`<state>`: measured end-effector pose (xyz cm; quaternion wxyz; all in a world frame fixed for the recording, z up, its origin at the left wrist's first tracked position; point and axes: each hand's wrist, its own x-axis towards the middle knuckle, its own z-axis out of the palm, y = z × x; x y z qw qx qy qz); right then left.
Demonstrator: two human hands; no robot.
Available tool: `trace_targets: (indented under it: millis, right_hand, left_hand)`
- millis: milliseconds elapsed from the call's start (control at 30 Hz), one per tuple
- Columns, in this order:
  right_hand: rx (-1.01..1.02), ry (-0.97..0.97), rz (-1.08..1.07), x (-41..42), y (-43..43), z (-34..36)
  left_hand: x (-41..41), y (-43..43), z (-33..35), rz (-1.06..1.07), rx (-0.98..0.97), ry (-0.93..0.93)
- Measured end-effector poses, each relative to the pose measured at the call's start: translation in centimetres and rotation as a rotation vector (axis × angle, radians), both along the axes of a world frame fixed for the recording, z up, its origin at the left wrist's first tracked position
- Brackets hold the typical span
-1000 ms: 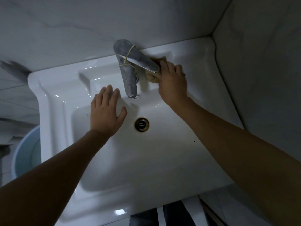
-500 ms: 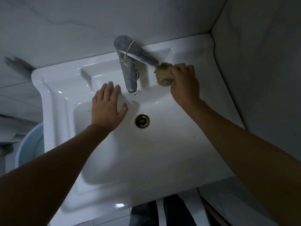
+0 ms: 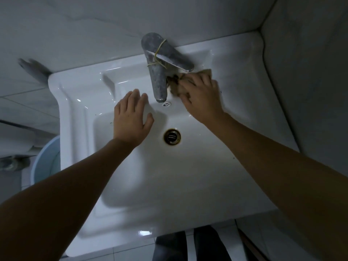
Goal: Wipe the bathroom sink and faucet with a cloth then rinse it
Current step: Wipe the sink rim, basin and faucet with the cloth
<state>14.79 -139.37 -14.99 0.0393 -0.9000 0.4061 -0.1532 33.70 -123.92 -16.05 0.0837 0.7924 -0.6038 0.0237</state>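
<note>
**Cloth worked in at the foot of the faucet**

While the left hand (image 3: 131,121) rests flat with fingers spread on the back slope of the white sink (image 3: 235,102), holding nothing, the right hand (image 3: 202,99) clutches a wadded tan cloth (image 3: 177,87), fingers curled tight over it. It is pressed against the right side of the grey faucet (image 3: 158,80), under the lever. Soft and limp as it looks, it should mould round the spout; bunched in the palm seems the surest hold. Glossy porcelain probably turns slick once wet.
</note>
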Motion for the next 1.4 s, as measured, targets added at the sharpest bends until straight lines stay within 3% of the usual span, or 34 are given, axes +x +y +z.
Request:
trace_targets:
  millis: [133, 267, 400, 667, 800, 1033, 1167, 1400]
  right_hand:
    - [0.056, 0.073, -0.144, -2.1, -1.3, 0.4]
    - [0.129, 0.031, -0.27, 2.9, -0.2, 0.7]
    - [0.071, 0.028, -0.188, 5.8, 2.0, -0.3]
    - [0.004, 0.048, 0.137, -2.4, -0.7, -0.1]
    - [0.031, 0.015, 0.026, -4.0, -1.3, 0.4]
    - [0.072, 0.066, -0.257, 2.3, -1.0, 0.9]
    - [0.04, 0.155, -0.228, 0.4, -1.8, 1.1]
    - [0.04, 0.089, -0.085, -2.2, -2.9, 1.3]
  left_hand:
    - [1.1, -0.7, 0.7, -0.025, -0.062, -0.049]
    - [1.4, -1.3, 0.4, -0.028, -0.049, -0.044]
    - [0.6, -1.2, -0.5, -0.009, 0.017, -0.019]
    - [0.4, -1.5, 0.2, -0.006, 0.036, 0.006]
    - [0.3, -1.8, 0.6, 0.009, 0.056, 0.021]
    - [0.7, -1.6, 0.7, -0.025, 0.035, 0.025]
    - [0.9, -1.4, 0.9, -0.042, 0.053, 0.035]
    - [0.8, -1.5, 1.0, -0.025, 0.059, 0.048]
